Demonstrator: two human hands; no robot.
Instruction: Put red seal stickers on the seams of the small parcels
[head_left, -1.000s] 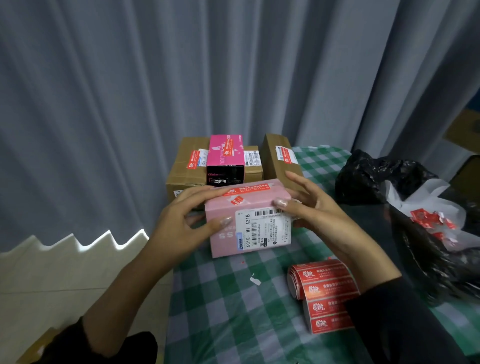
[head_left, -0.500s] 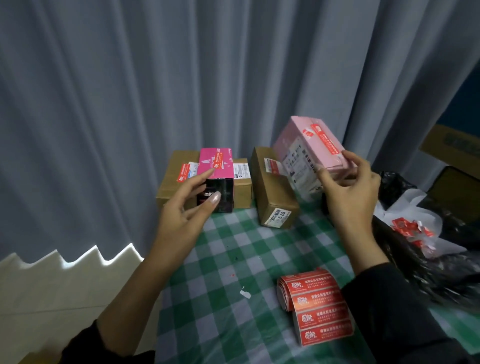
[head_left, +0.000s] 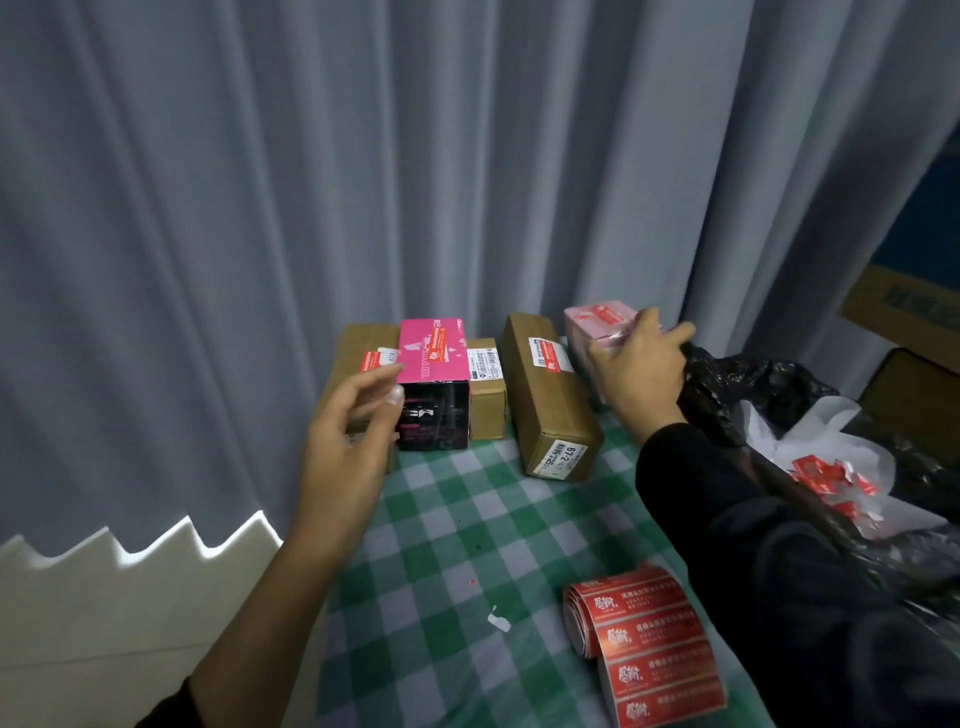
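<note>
Pale pink parcel (head_left: 597, 327): stands just right of the long brown carton (head_left: 545, 400), at the far edge of the checked tablecloth (head_left: 467, 525), against the grey curtain (head_left: 363, 156). A red seal sticker (head_left: 605, 313) lies across its top face. Whether its base rests on the cloth cannot be told, as the hand covers it.

Right hand (head_left: 636, 364): grasps the pale pink parcel, thumb on the side facing the long brown carton, fingers curled over the top and far side. Black sleeve to the wrist.

Left hand (head_left: 353, 421): well left of the long brown carton, raised above the cloth, fingers relaxed and parted, nothing in it. Slightly blurred. The fingertips are close to the magenta-and-black box (head_left: 434, 384); contact cannot be told.

Row left of the long brown carton, nearest first: small brown carton (head_left: 485, 400), magenta-and-black box, wide brown carton (head_left: 358, 343). Each shows a red sticker or a white label on top; the long brown carton carries both.

Roll of red seal stickers (head_left: 649, 639): nearer the camera than the long brown carton, partly unrolled on the cloth. A white paper scrap (head_left: 498, 621) lies just left of the roll.

Black plastic bag (head_left: 753, 384): right of the long brown carton, beyond the pink parcel; white backing paper (head_left: 831, 441) with red scraps lies on it.
</note>
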